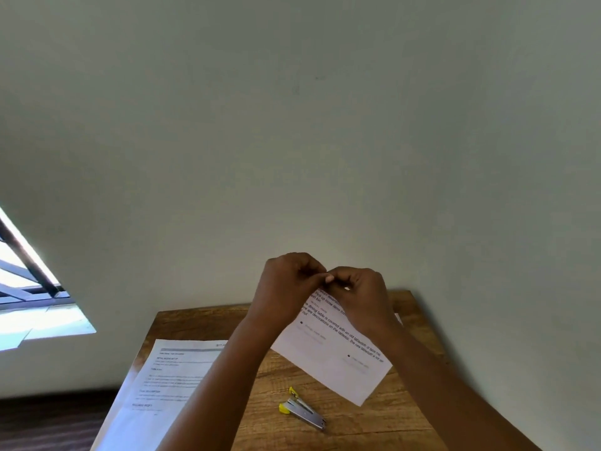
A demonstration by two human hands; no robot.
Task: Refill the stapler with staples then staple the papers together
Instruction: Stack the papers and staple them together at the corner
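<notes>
both hands are raised above the far part of the wooden table [383, 415], with their fingertips meeting. the left hand [286, 288] has its fingers curled inward, thumb and forefinger pressed together at the point where the 2 hands meet. the right hand [361, 297] is curled the same way, its fingertips against those of the left hand. something small seems to be pinched between them, but it is too small and too hidden to identify, so what each hand grasps cannot be told.

a printed sheet [338, 359] lies tilted on the table beneath the hands, with its far end hidden behind the right hand. whether the hands touch this sheet cannot be told.

the stapler [304, 410] lies on the table near the front edge, close to the near corner of the tilted sheet and apart from both hands. it has a metal body with yellow parts at 1 end, and appears opened out, the yellow-tipped piece angled away from the body.

a stack of papers [162, 385] lies at the left side of the table, overhanging its left edge. the left forearm crosses in front of its right margin.

a plain wall [292, 125] stands behind the table. part of a window [29, 297] shows at the left.
</notes>
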